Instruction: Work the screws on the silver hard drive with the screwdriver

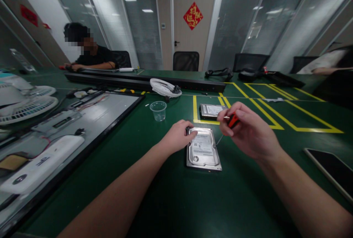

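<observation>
A silver hard drive (204, 150) lies label side up on the green table in front of me. My left hand (180, 135) grips its upper left corner, thumb on the top face and fingers around the edge. Between the fingers of my right hand (245, 129) is a screwdriver (234, 120) with a red and black handle. Its thin shaft slants down to the drive's right edge, and the tip appears to touch there. A second hard drive (211, 110) rests just beyond, partly behind my right fingertips.
A clear plastic cup (158, 111) stands left of the drives. Further left lies an opened flat panel (110, 105) with a white device (44, 162) on it. A phone (335, 168) is at the right. A long black bar (124, 80) crosses the back, where another person (92, 56) sits.
</observation>
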Tool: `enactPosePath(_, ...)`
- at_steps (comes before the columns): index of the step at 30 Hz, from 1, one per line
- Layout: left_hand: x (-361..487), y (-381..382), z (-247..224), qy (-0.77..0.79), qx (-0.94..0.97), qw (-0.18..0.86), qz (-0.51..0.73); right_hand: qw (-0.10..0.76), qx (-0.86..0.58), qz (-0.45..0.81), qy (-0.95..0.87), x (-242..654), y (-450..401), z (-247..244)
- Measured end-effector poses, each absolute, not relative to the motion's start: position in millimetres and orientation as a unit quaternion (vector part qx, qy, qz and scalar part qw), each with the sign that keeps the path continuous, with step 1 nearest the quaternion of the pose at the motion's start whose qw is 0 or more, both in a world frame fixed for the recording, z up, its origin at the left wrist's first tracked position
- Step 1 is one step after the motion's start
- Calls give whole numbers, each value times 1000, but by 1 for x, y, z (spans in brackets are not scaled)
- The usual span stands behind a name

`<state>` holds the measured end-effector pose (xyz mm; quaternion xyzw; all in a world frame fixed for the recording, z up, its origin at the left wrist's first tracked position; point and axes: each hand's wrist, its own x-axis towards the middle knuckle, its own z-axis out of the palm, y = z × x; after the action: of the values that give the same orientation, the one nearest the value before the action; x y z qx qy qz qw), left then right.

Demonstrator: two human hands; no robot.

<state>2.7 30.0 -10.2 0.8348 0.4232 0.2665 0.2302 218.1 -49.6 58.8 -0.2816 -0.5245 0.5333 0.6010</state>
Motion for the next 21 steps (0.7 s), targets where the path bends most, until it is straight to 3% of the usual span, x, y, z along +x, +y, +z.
enactPosePath(21,3,32,-13,420,835,229,273,593,-276,537,-532,220,-49,60)
